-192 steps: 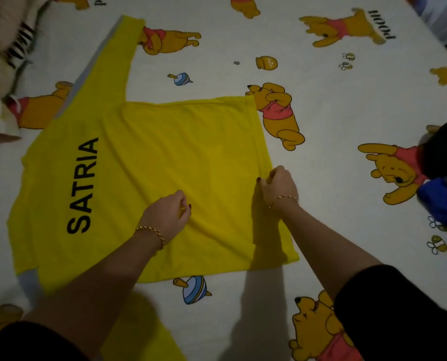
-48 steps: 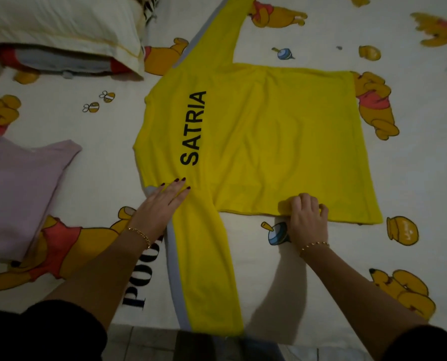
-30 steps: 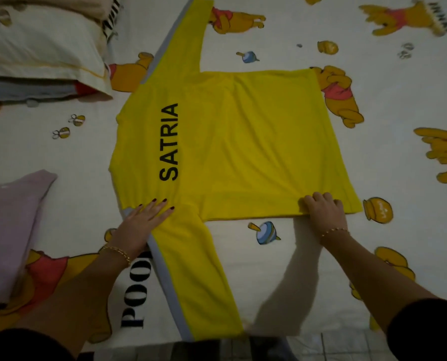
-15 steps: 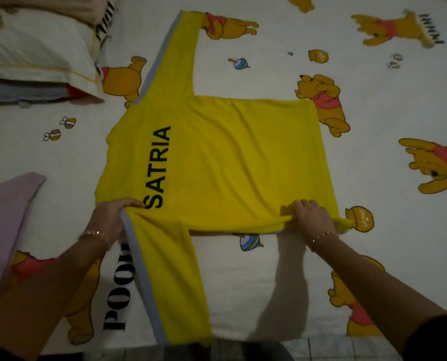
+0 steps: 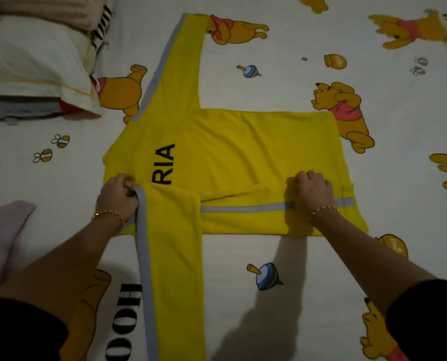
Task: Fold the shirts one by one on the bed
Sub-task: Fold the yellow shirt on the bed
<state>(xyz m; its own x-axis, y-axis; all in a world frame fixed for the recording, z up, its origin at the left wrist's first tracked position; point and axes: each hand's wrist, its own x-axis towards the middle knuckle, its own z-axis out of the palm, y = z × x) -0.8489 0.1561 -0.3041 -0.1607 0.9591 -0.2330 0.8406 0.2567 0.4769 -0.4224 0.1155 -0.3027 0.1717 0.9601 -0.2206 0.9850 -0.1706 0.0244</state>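
Gripping shirt with both hands. With left hand, fingers curled tight, clutching the grey-edged shoulder fold at the shirt's left end, just beside the black letters "RIA". With right hand, knuckles up and fingers bent, pinching the turned-over edge near the shirt's right end, wrist lying across the stripe. Wearing thin gold chain bracelets, one per wrist.

Lies flat on sheet, lettered side up. Runs its long axis left to right, neck end left, hem right. Has its near long side folded over onto itself, baring a grey stripe that runs left to right along the flap. Sends one sleeve straight away from the far edge and the other straight toward the wearer of the camera, each with a grey band down its left side.

Left of shirt: pink cloth, soft and rumpled. Beyond shirt's left end: cream pillow, plump, piped at the seam, stacked on other bedding. Shirt itself: matte yellow fabric, boxy body, long straight sleeves, faint creases near the right hand. Under and right of shirt: smooth white sheet printed with orange bears, honey pots, bees and spinning tops.
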